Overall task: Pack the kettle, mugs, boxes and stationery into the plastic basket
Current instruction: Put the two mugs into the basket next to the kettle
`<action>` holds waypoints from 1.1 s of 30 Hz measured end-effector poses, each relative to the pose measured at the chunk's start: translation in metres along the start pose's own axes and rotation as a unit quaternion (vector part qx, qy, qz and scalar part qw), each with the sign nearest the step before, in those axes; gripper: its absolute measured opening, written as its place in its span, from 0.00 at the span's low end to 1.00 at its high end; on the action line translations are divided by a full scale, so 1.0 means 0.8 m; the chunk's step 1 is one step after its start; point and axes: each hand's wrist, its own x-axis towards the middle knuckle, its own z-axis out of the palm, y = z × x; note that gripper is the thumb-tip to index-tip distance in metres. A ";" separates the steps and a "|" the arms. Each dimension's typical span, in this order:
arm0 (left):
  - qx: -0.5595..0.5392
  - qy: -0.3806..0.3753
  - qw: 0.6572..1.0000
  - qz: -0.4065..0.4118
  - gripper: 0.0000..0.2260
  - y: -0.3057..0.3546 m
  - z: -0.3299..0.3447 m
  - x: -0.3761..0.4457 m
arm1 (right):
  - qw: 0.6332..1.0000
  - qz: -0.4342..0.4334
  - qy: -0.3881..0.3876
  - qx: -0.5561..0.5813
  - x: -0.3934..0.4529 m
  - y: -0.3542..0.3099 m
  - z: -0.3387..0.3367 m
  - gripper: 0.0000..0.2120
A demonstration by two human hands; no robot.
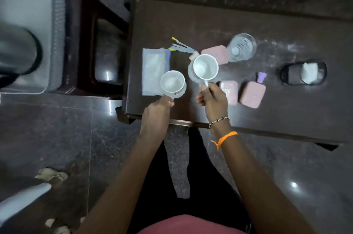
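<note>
— Where are the two mugs against the fingers?

— The left hand (pixel 155 108) has its fingers curled round the handle of the left mug (pixel 172 83), near the front edge of the dark table (pixel 191 23); the cup sits just beyond the knuckles, mouth up, over a clear saucer. The right hand (pixel 212 98) pinches the handle of the right mug (pixel 205 67) between thumb and curled fingers, the cup again beyond the fingertips, nearer the table's middle. Whether either mug is off the surface I cannot tell.

— Materials?

— Both mugs are round, glossy and white. Touching the left one's far side lies a flat, pale notepad (pixel 155 70) close to the table's left edge, with thin pens (pixel 181 47), yellow-tipped, just behind it. Three pink boxes with rounded corners: one (pixel 215 54) behind the right mug, one (pixel 229 92) just right of the right hand, one (pixel 252 94) beside that, with a small purple cap at its far end. A clear ribbed glass (pixel 241 47) stands beside the rear box.

— And the basket?

— Grey plastic basket (pixel 55 23), perforated wall, on a stool left of the table; a blurred dark, rounded kettle (pixel 17 52) sits inside.
</note>
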 end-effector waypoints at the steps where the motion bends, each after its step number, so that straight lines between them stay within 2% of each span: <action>1: -0.013 0.016 1.000 -0.015 0.06 -0.008 -0.012 -0.003 | 1.000 -0.006 -0.018 -0.007 -0.003 -0.005 0.016 0.17; 9: -0.052 0.143 0.978 -0.144 0.07 -0.119 -0.131 -0.014 | 0.980 -0.073 -0.133 -0.129 -0.022 -0.055 0.174 0.11; 18: -0.067 0.244 0.932 -0.258 0.07 -0.247 -0.217 0.002 | 0.948 -0.122 -0.220 -0.195 -0.028 -0.102 0.361 0.16; 21: -0.055 0.225 0.935 -0.270 0.08 -0.288 -0.236 0.019 | 0.944 -0.119 -0.218 -0.216 -0.025 -0.106 0.422 0.16; 23: -0.039 0.192 0.943 -0.268 0.09 -0.312 -0.245 0.035 | 0.941 -0.123 -0.200 -0.244 -0.018 -0.106 0.459 0.12; 26: -0.016 0.156 0.953 -0.259 0.09 -0.337 -0.253 0.056 | 0.922 -0.138 -0.182 -0.314 -0.003 -0.109 0.511 0.13; 30: 0.046 0.136 0.959 -0.242 0.09 -0.356 -0.254 0.076 | 0.879 -0.162 -0.161 -0.419 0.014 -0.109 0.548 0.15; 33: 0.050 0.131 0.959 -0.245 0.09 -0.364 -0.247 0.083 | 0.870 -0.138 -0.142 -0.451 0.023 -0.101 0.555 0.15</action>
